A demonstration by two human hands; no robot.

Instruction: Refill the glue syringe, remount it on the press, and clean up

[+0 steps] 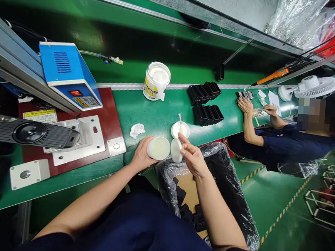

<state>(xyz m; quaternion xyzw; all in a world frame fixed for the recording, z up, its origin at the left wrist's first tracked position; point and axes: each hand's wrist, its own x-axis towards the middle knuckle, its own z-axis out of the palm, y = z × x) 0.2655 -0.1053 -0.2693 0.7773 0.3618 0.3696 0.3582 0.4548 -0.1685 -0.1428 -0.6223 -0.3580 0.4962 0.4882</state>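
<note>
My left hand (142,154) is wrapped round a white plastic jar (160,148) near the bench's front edge. Its mouth is tipped toward me, and something pale yellow-green shows inside. In my right hand (194,158) is a round white lid (176,150), pinched between thumb and fingers just right of the jar and apart from its rim. Behind the lid stands a small white bowl (175,128) with a spoon (180,118) leaning in it. A crumpled white tissue (137,131) lies left of the bowl.
A wipes tub (151,90) stands at the back, beside black plastic housings (203,92) in two groups. At left is a press machine with a blue control box (69,75). Below the bench sits a plastic-lined bin (232,184) with black parts. A co-worker (282,144) works at right.
</note>
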